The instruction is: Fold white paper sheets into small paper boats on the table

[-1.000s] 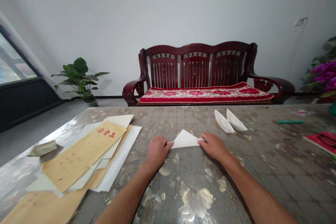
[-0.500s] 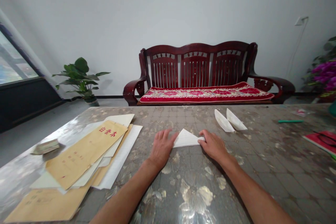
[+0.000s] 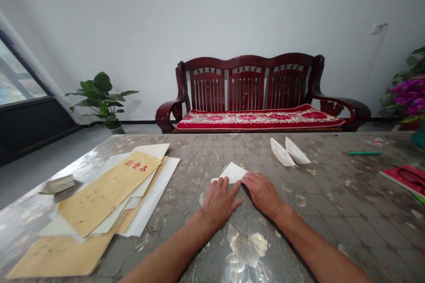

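A small white sheet of paper point(image 3: 233, 171), folded to a peaked shape, lies on the patterned tabletop in front of me. My left hand point(image 3: 221, 196) rests along its near edge, fingers spread and thumb apart, fingertips on the paper. At the near right edge, my right hand point(image 3: 262, 190) has its fingers close together, bent down on the paper; its thumb is mostly hidden. Both hands nearly meet, covering part of the lower edge. Farther off to the right stand two folded paper boats point(image 3: 282, 152), side by side.
Brown-covered notebooks point(image 3: 109, 190) and loose sheets are heaped on the left, beside a small wad of paper point(image 3: 58, 184). On the right lie a green pen point(image 3: 364, 153) and dark-framed glasses point(image 3: 411, 176) on a red book point(image 3: 395, 174). A wooden bench point(image 3: 247, 84) stands beyond the table.
My left hand has come down and right, from the paper's left corner to its near edge. My right hand has let go of the right corner and shifted left along that edge.
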`<state>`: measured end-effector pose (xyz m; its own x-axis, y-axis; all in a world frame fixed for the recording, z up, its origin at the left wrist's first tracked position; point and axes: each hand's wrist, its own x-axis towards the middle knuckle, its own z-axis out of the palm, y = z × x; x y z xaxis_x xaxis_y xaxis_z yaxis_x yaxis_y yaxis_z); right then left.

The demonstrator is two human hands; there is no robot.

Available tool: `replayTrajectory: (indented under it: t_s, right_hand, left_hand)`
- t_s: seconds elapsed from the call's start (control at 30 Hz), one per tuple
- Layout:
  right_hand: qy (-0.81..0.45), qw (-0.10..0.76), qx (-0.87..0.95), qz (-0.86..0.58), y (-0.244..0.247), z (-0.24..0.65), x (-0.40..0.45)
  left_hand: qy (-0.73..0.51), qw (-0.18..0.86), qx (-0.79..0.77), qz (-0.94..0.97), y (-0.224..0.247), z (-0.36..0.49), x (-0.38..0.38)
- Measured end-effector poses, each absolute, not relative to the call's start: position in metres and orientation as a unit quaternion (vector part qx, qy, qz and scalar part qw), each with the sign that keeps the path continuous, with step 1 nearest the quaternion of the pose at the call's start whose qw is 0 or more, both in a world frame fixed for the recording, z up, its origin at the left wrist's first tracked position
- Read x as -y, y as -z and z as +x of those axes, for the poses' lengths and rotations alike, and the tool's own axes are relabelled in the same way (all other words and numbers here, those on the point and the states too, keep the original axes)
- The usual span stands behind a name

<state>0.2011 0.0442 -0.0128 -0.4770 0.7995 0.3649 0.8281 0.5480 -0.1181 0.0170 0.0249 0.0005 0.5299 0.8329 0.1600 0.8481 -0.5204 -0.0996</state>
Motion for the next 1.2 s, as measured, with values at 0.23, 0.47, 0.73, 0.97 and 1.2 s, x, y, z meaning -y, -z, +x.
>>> replayTrajectory:
  t_s: [0.23, 0.47, 0.73, 0.97, 1.2]
  right_hand:
    - [-0.025, 0.143, 0.871, -0.469, 0.026, 0.187, -0.031]
    - [-0.036, 0.087, 0.848, -0.521, 0.024, 0.224, -0.044]
    - [-0.029, 0.123, 0.784, -0.608, 0.020, 0.236, -0.056]
    - [-0.061, 0.194, 0.774, -0.600, 0.024, 0.233, -0.059]
    - [-0.090, 0.257, 0.760, -0.590, 0.028, 0.237, -0.064]
  left_hand:
    - [0.106, 0.061, 0.487, -0.865, 0.016, 0.004, -0.022]
    - [0.072, 0.018, 0.510, -0.857, 0.014, -0.022, -0.018]
    - [0.072, -0.015, 0.576, -0.814, 0.000, -0.039, -0.032]
    - [0.088, 0.056, 0.502, -0.859, -0.005, -0.013, -0.060]
    - [-0.001, 0.090, 0.459, -0.884, 0.002, -0.005, -0.079]
